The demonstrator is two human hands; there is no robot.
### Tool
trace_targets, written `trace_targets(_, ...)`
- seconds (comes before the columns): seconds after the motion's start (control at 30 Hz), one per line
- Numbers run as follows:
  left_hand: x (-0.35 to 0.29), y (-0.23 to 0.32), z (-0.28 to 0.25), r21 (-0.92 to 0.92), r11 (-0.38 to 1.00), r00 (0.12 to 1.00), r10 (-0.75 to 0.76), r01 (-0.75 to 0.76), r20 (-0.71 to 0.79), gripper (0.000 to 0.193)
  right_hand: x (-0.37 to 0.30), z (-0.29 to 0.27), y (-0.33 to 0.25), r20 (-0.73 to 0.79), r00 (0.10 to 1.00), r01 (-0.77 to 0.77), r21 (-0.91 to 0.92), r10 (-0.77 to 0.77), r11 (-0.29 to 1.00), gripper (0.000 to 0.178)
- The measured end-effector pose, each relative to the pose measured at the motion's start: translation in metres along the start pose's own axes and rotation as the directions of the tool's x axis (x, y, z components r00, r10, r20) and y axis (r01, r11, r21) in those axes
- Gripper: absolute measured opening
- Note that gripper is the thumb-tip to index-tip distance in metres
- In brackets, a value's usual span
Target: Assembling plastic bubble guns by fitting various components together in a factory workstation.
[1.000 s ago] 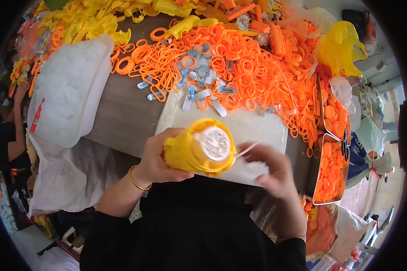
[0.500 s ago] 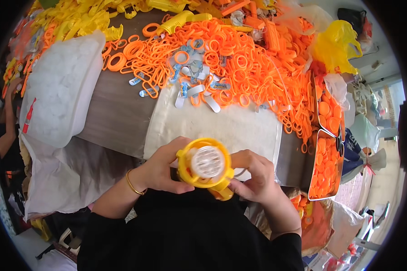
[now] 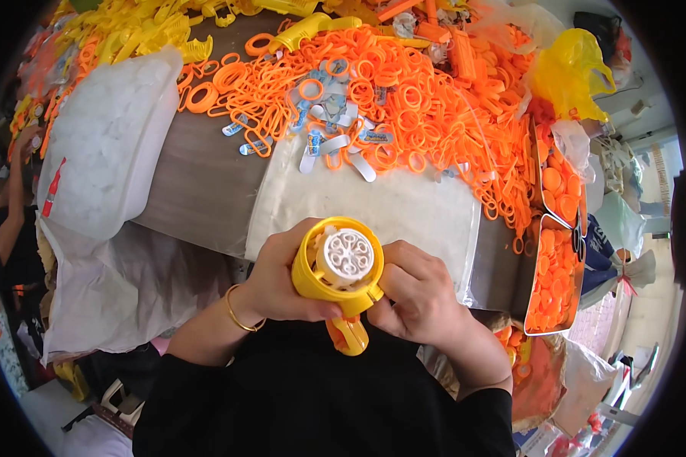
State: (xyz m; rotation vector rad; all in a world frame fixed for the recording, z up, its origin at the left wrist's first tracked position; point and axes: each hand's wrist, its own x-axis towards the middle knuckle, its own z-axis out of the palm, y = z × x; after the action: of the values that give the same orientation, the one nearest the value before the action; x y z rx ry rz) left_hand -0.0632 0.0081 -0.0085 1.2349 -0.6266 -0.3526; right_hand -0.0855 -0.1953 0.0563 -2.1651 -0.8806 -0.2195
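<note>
Item: yellow plastic toy gun body with round barrel and white multi-hole disc in its mouth (image 3: 341, 268), orange handle below. Location: held above the near edge of the grey worktop (image 3: 198, 190), at the chest. Left hand (image 3: 282, 282) grip closed round the barrel; right hand (image 3: 415, 293) pinching its rim. Judged light, rigid, smooth; best taken by barrel and handle. Beyond it: heap of orange plastic rings (image 3: 427, 107)

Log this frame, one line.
left hand: holds yellow toy | right hand: on toy rim | orange rings: piled behind
</note>
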Motion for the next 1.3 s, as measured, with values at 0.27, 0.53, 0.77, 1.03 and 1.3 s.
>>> trace_targets(0.27, 0.009, -0.013, 0.012, -0.043, 0.999, 0.996, -0.036, 0.032, -0.079, 0.068, -0.004, 0.001, 0.009, 0.006, 0.996, -0.091, 0.007, 0.091, 0.996, 0.013)
trace_targets(0.53, 0.011, -0.012, 0.019, -0.294, 0.945, 0.983, -0.168, 0.141, -0.068, 0.072, 0.003, -0.002, 0.0, 0.01, 0.979, -0.205, 0.044, 0.204, 0.978, 0.01)
trace_targets(0.77, 0.011, -0.012, 0.014, -0.213, 0.961, 0.97, -0.207, 0.178, -0.125, 0.067, -0.002, -0.014, 0.011, 0.251, 0.919, -0.34, 0.122, 0.303, 0.932, 0.019)
trace_targets(1.03, 0.026, 0.023, 0.025, 0.779, 0.626, 0.966, 0.218, -0.03, -0.138, 0.067, 0.01, -0.021, 0.012, 0.123, 0.947, -0.305, 0.065, 0.296, 0.95, 0.08)
trace_targets(1.3, -0.006, 0.029, 0.004, 0.648, 0.758, 0.996, -0.092, 0.071, -0.002, 0.077, -0.028, 0.013, 0.04, -0.306, 0.939, -0.05, 0.334, 0.159, 0.941, 0.055)
